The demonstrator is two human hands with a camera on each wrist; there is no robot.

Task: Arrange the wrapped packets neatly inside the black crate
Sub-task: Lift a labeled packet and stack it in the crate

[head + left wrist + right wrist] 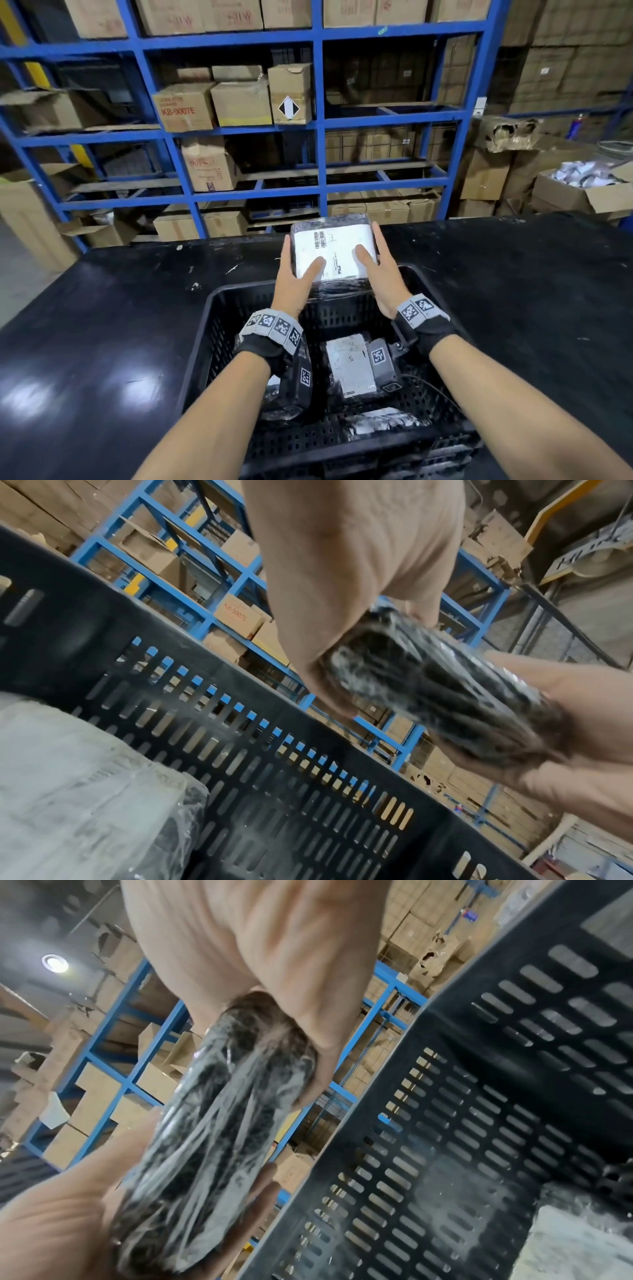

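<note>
Both hands — left hand [297, 274], right hand [380, 270] — grip one wrapped packet [334, 253] above the black crate [219, 329].

dim overall, lit from overhead. pale glare patches on the glossy black table [85, 387], left of the black crate [219, 346]. bowed and stretched beyond the crate. motion-blurred, soft around the crate in wrist views; round ceiling lamp [55, 963], perhaps the source.

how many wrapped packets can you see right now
4, perhaps more hidden by the arms: held packet gripped between left hand and right hand above the crate; three inside, middle, left, near wall.
</note>
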